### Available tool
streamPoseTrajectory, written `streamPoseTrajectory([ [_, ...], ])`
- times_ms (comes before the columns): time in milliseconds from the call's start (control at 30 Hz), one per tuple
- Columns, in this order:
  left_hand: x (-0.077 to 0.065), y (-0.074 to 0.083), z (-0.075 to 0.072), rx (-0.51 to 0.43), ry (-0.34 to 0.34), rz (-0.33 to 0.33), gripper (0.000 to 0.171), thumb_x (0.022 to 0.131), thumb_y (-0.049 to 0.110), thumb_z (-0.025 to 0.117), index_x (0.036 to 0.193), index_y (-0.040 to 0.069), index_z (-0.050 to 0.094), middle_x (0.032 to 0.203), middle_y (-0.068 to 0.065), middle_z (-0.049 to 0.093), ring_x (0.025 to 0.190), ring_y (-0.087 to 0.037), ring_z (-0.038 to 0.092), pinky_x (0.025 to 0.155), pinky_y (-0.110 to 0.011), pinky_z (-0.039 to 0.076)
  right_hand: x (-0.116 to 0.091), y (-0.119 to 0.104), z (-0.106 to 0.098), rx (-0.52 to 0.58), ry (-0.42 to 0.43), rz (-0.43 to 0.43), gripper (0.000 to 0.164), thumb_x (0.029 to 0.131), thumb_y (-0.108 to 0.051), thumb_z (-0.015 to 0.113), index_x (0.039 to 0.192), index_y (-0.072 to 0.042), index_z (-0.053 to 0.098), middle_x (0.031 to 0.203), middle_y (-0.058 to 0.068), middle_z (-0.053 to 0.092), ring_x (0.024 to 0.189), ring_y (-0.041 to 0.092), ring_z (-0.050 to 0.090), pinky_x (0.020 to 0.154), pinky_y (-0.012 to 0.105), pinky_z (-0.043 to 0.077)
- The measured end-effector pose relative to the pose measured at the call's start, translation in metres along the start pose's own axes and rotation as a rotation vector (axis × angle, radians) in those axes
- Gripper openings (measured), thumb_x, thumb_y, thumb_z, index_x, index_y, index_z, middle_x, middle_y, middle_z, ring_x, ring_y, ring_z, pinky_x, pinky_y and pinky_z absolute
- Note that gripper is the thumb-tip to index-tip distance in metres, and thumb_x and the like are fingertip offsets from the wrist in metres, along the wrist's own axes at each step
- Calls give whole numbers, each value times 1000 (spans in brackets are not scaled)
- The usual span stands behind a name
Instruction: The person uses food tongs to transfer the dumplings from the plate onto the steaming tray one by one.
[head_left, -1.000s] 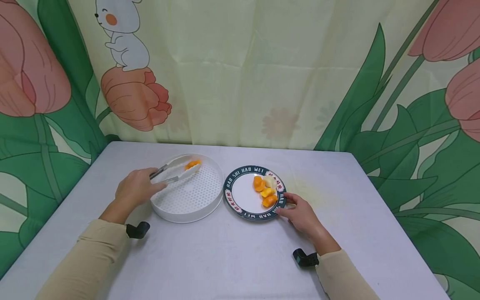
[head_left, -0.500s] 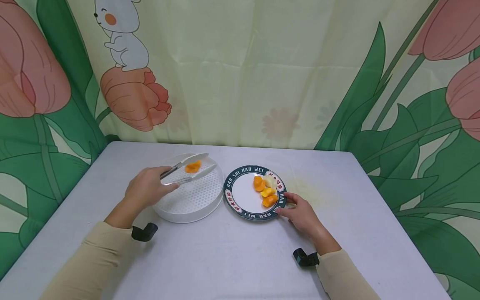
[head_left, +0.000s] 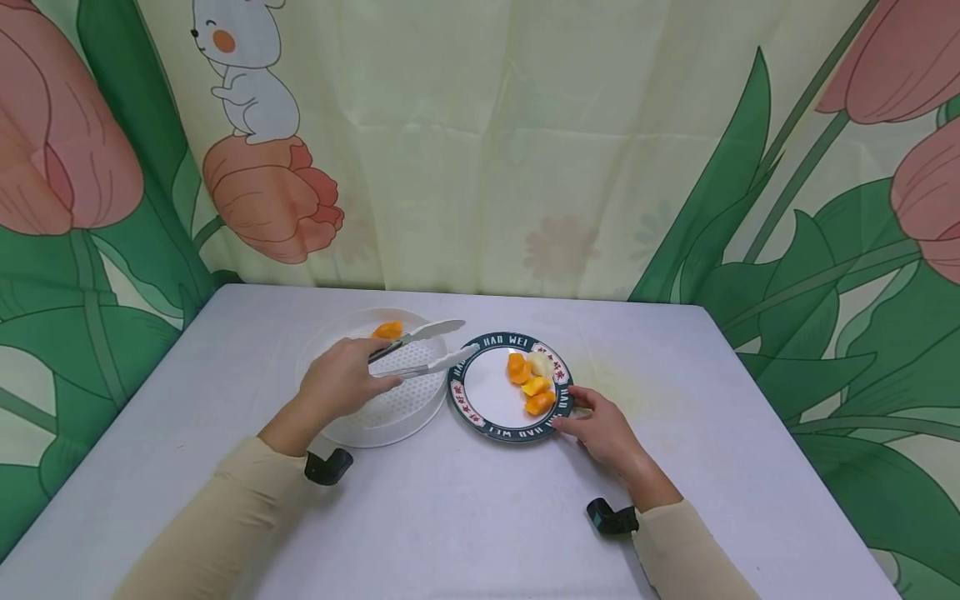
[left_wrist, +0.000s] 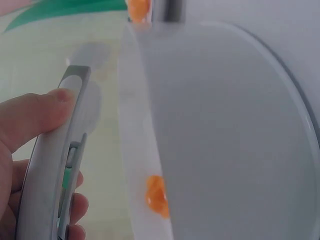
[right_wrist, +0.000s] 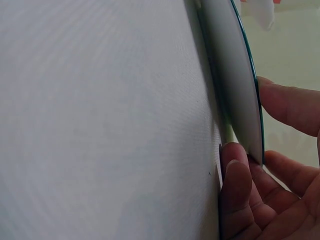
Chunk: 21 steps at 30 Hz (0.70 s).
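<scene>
1. The left hand (head_left: pixel 341 385) grasps the tongs (head_left: pixel 438 328); their jaws stand apart with nothing between them. In the head view one tip overlaps the plate's left rim, contact unclear.
2. The right hand (head_left: pixel 600 427) pinches the right rim of the plate (head_left: pixel 487 396), with digits above and below it.
3. The tray (head_left: pixel 416 404) sits toward the back-left corner of the table (head_left: pixel 465 525), the plate just beside it, nearer the middle of the back edge. One orange piece (head_left: pixel 387 330) lies by the tray's back wall.
4. A low tong tip could knock the plate's rim; a tug from the right hand could tilt it, sliding the food pieces (head_left: pixel 536 385) bunched near its right rim.
5. Squeezing too hard could make such smooth, rounded lumps slip out or squash, if they are as soft as they look.
6. The tray is white, round and shallow, with a dotted floor; the plate is smooth, white-centred and dark-rimmed with lettering. The tongs look metallic along the handle, paler at the tips. A pale cloth seems to cover the table.
</scene>
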<state>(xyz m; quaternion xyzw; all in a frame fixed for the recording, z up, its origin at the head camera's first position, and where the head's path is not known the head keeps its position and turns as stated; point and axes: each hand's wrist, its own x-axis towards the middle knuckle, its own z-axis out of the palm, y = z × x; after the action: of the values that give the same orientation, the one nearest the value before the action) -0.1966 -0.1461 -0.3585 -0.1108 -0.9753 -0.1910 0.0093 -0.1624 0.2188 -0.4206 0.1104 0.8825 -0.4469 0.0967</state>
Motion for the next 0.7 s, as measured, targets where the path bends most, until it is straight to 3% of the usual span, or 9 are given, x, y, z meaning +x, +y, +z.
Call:
streamPoseTrajectory([
  [433,10,30,19,-22,-36,71,58,82,37,83,130,9,67,108,-9,69,82,-23,56,63,-35,47,-1,0,0,10,0,2,72,89,-20,77,150,-7,42,143,20,48,94,26,54,79,32,53],
  [700,14,44,24,-9,-66,81,58,83,39,82,131,10,66,113,-8,69,88,-24,56,69,-39,49,-1,0,0,15,0,-4,72,89,-20,77,150,-6,42,143,21,48,93,26,54,78,31,53],
])
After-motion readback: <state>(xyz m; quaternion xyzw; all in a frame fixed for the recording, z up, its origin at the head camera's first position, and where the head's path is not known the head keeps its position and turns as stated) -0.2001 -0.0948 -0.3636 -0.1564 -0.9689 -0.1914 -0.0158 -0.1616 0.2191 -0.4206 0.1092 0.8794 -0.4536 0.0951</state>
